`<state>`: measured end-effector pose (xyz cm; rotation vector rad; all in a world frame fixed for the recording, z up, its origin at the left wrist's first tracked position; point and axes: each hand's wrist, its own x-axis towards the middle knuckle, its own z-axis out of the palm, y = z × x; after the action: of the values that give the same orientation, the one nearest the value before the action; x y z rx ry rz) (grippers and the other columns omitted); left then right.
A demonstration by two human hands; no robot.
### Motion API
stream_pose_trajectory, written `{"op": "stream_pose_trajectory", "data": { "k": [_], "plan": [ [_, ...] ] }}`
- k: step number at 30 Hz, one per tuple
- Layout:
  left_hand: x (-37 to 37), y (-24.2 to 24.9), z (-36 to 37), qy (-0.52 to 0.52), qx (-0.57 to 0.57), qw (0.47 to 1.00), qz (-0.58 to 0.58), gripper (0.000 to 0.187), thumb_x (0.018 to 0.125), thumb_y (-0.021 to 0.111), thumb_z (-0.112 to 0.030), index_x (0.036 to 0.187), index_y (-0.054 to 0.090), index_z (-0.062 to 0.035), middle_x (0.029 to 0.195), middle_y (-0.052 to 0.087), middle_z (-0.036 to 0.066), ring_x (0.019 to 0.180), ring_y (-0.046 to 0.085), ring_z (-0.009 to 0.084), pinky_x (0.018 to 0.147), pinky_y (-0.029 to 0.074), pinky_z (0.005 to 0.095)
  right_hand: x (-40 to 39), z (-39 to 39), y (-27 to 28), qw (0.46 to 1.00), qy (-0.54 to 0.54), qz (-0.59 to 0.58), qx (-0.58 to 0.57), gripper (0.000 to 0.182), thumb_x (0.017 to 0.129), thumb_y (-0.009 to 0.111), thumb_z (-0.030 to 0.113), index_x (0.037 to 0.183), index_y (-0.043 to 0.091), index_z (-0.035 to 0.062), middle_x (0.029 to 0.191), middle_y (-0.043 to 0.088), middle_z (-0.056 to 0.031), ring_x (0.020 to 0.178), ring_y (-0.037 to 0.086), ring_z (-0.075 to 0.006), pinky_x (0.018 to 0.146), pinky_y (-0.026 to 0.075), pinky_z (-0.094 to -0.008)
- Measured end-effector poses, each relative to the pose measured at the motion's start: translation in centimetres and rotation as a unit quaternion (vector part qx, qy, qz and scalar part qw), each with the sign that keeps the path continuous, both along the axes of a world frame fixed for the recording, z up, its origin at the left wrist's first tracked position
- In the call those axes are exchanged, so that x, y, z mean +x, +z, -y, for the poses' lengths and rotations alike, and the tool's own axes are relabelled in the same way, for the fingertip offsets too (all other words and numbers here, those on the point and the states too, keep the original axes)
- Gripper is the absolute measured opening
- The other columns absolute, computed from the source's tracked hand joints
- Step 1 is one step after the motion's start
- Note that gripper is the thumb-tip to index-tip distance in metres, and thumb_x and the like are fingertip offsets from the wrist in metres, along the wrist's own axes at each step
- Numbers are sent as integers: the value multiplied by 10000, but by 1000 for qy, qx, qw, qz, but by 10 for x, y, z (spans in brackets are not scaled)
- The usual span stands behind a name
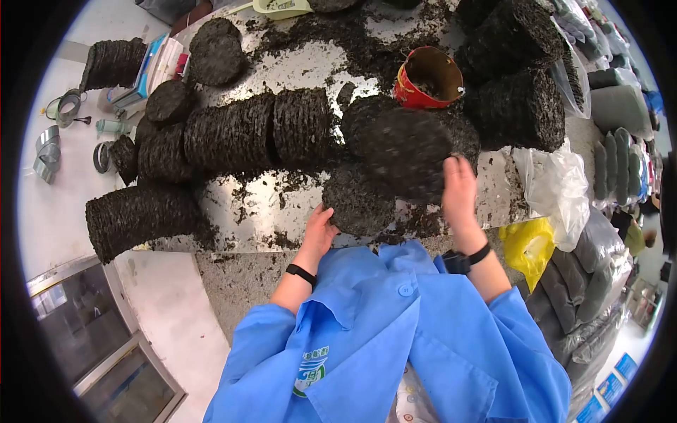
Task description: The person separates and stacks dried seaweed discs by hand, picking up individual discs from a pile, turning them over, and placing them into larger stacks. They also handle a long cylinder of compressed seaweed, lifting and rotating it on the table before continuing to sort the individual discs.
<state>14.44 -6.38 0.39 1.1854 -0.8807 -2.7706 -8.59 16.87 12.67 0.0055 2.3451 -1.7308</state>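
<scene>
Dark, rough round cakes that look like dried seaweed lie over the table. My left hand (319, 229) grips the near left edge of one seaweed cake (356, 208), with its fingers curled at the rim. My right hand (460, 192) is at the right edge of another seaweed cake (405, 156), which is blurred by motion and overlaps the first. The right thumb is hidden. Behind them, more cakes lie partly covered. A red bucket (428, 79) with a tan inside stands just beyond the right hand.
Rows of stacked cakes (229, 132) lie to the left, and taller stacks (518, 109) stand at the right. Dark crumbs litter the table (243, 211). Clear plastic bags (557, 187) and a yellow bag (529, 247) sit at the right edge. A pale scoop (282, 7) lies at the back.
</scene>
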Motion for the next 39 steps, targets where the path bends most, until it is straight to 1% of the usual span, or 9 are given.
{"op": "stream_pose_trajectory", "data": {
  "k": [3,5,8,12,20,29,33,36,39],
  "plan": [
    [10,18,6,-26,-53,998,25,498,981,527,-141,1454,412,-34,1380,577,125,1253,590,276,1036,511,474,-32,-27,6,994,-29,-23,-103,367,967,657,154,1270,589,-42,1194,652,-169,1115,606,-248,996,461,-330],
    [6,41,7,-1,-44,999,-14,541,964,534,-125,1478,388,-43,1419,550,128,1270,578,282,1072,483,466,-20,-25,29,917,-19,-336,214,553,855,764,168,1329,546,-18,1277,594,-186,1217,547,-316,1054,431,-403],
    [-8,93,-2,0,-20,996,-92,540,956,575,-139,1462,419,-32,1395,563,122,1270,560,263,1092,447,431,45,16,39,891,353,-240,152,898,759,838,370,1491,428,51,1535,393,-250,1453,327,-447,1182,291,-520],
    [-34,115,-23,-67,-155,966,-196,731,862,779,-180,1454,363,-83,1463,459,93,1347,461,234,1136,392,400,104,59,4,916,381,-120,-40,1040,831,783,468,1600,210,65,1643,146,-280,1507,196,-476,1197,251,-550],
    [-78,135,-27,-138,-189,953,-192,973,739,876,-166,1494,266,-106,1494,369,85,1408,376,243,1139,378,383,67,39,31,929,337,-111,-109,1012,763,863,381,1564,331,67,1623,279,-184,1496,273,-378,1209,253,-496],
    [-89,102,-18,9,40,980,-195,635,868,492,-177,1495,425,-98,1436,547,89,1323,513,283,1142,385,452,-15,-43,38,956,40,136,-257,516,1003,610,169,1447,444,-34,1325,602,-117,1193,580,-190,1054,457,-342],
    [-79,95,3,9,44,988,-145,593,887,475,-234,1464,469,-102,1436,556,89,1325,513,295,1137,381,485,-30,-73,27,960,4,-206,188,869,802,820,264,1509,380,17,1539,394,-209,1443,359,-350,1204,269,-458],
    [-80,107,0,-4,90,989,-119,595,884,475,-235,1463,467,-98,1443,551,90,1332,507,303,1134,379,511,19,-22,56,884,355,-237,192,1071,636,895,332,1535,366,85,1625,242,-222,1535,157,-423,1226,108,-594],
    [-105,139,-30,-37,68,983,-169,583,928,501,-374,1430,499,-77,1427,567,108,1334,516,305,1135,382,504,35,-1,30,868,389,-277,137,758,739,828,173,1423,516,86,1490,485,-192,1426,420,-337,1175,309,-476]
  ]
}}
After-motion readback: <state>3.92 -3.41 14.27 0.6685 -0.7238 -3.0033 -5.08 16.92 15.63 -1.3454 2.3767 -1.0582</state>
